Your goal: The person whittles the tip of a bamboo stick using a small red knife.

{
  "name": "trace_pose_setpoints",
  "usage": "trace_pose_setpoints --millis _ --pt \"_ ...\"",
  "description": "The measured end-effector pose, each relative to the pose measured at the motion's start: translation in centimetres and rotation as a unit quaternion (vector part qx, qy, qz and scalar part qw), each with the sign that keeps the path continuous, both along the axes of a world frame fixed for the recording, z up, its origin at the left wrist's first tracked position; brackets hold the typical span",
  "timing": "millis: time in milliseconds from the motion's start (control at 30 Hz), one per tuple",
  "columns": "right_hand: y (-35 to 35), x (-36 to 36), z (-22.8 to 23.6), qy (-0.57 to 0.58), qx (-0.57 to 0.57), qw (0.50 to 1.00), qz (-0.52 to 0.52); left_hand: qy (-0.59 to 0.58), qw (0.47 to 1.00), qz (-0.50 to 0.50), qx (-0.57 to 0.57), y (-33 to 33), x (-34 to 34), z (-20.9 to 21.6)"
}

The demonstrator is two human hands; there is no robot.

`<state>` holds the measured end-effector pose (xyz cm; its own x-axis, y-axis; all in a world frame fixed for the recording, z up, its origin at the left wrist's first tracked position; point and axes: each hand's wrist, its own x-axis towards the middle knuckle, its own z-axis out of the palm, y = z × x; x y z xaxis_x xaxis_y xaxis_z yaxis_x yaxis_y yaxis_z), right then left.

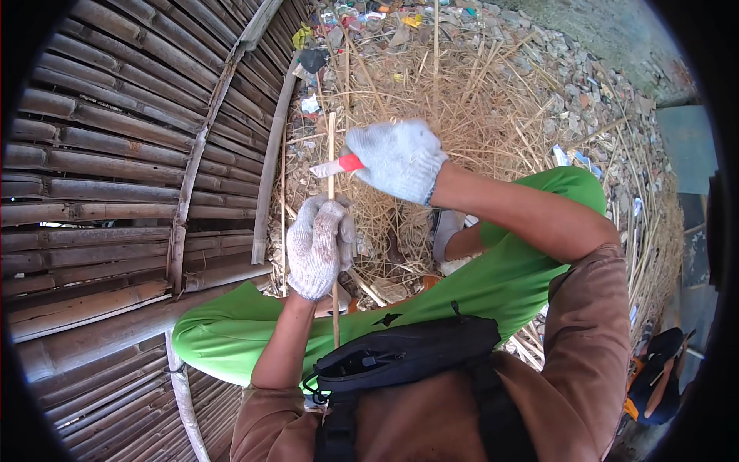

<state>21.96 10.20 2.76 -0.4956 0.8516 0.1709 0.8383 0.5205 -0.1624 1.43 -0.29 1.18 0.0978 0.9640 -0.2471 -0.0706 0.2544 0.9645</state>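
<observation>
My left hand (315, 246), in a white knitted glove with brownish stains, is closed round a thin bamboo strip (332, 138). The strip runs almost straight away from my lap, and its far end sticks out past the hand. My right hand (402, 159), in a cleaner pale glove, grips a knife (326, 169). A bit of red shows where the blade leaves my fist; the rest of the handle is hidden. Pointing left, the short blade crosses the strip just beyond my left hand. Whether its edge bites into the bamboo I cannot tell.
A slatted bamboo wall (115, 177) rises close on my left. Fine shavings (477, 108) and long bamboo slivers cover littered, stony ground ahead. Across my lap lie green cloth (531, 223) and a black waist bag (408, 346). Another person (663, 377) is at the far lower right.
</observation>
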Motion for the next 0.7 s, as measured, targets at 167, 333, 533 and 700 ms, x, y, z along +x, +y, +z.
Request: trace_pose_setpoints --millis 167,333,533,700 --pt "2.6 0.9 0.0 0.019 0.030 0.999 -0.012 -0.052 0.998 0.016 -0.035 0.6 0.2 0.3" --pt "5.0 1.3 -0.4 -0.013 0.078 0.996 -0.043 -0.057 0.997 0.027 -0.037 1.2 0.3 1.1" --pt "8.4 5.2 2.8 -0.030 0.097 0.985 -0.138 -0.090 0.995 -0.004 -0.038 -0.3 0.3 0.7" --pt "3.1 0.6 1.5 -0.016 0.021 0.999 -0.032 -0.059 0.997 -0.006 -0.053 1.0 -0.3 0.0"
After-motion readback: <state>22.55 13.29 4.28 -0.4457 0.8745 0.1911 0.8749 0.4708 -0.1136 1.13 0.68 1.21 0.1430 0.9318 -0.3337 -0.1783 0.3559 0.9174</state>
